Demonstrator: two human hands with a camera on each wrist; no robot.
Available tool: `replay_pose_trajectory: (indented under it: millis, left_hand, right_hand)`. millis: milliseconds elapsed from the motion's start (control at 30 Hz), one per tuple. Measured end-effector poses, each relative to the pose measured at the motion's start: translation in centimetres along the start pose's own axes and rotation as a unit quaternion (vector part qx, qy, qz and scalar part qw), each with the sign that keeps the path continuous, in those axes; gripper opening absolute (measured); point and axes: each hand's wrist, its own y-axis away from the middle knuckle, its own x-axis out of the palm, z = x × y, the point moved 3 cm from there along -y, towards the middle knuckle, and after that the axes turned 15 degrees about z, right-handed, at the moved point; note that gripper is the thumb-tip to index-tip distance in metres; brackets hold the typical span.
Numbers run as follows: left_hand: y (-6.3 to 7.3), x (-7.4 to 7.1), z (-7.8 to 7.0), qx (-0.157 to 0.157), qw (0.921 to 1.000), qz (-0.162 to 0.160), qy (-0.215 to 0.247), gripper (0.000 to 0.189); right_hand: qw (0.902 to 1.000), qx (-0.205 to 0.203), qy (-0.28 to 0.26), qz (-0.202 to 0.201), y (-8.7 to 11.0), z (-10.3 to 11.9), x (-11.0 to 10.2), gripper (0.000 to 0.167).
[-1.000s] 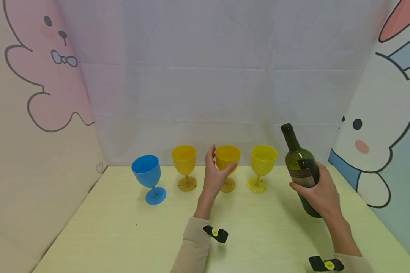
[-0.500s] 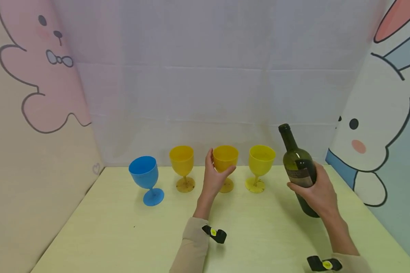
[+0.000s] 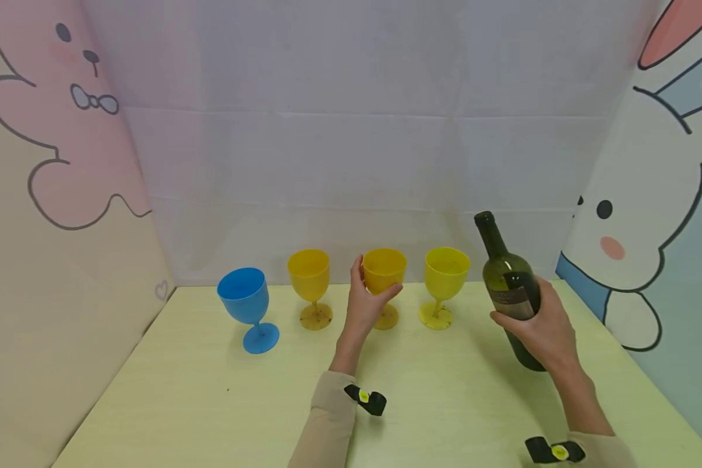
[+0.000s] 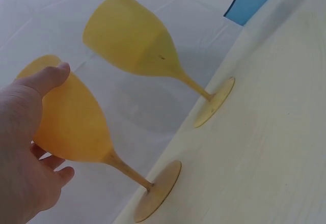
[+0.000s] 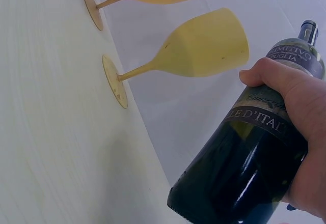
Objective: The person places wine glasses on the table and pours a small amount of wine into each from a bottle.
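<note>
In the head view, my left hand (image 3: pixel 365 305) holds the bowl of the middle orange-yellow goblet (image 3: pixel 384 268), which stands upright. The left wrist view shows the thumb (image 4: pixel 53 76) against that bowl and the fingers round its other side. My right hand (image 3: pixel 546 328) grips a dark green wine bottle (image 3: pixel 510 286) round its labelled body, its neck leaning up and to the left. Its label (image 5: pixel 254 119) shows in the right wrist view. Just left of the bottle is a lighter yellow goblet (image 3: pixel 447 273). The bottle seems raised off the table.
Another orange-yellow goblet (image 3: pixel 309 276) stands left of my left hand. Farther left and a little nearer is a blue goblet (image 3: pixel 244 298). The goblets stand near the back edge of the pale table (image 3: pixel 210 416), before a white cloth backdrop (image 3: pixel 304 156). Cartoon-printed panels flank both sides.
My left hand has closed in on the middle goblet's bowl, thumb and fingers now against it. The whole view has shifted slightly; the right hand and wine bottle keep their pose.
</note>
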Motion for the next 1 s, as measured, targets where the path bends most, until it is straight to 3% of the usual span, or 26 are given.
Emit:
replay_pose_trajectory:
  millis: [267, 1000]
  left_hand:
    - [0.0, -0.3, 0.6, -0.005, 0.9999, -0.002, 0.014, 0.093]
    - [0.1, -0.2, 0.1, 0.009, 0.9996, -0.004, 0.026, 0.087]
  right_hand:
    - [1.0000, -0.003, 0.003, 0.002, -0.1, 0.3, 0.4, 0.094]
    - [0.9996, -0.014, 0.016, 0.017, -0.1, 0.2, 1.2, 0.094]
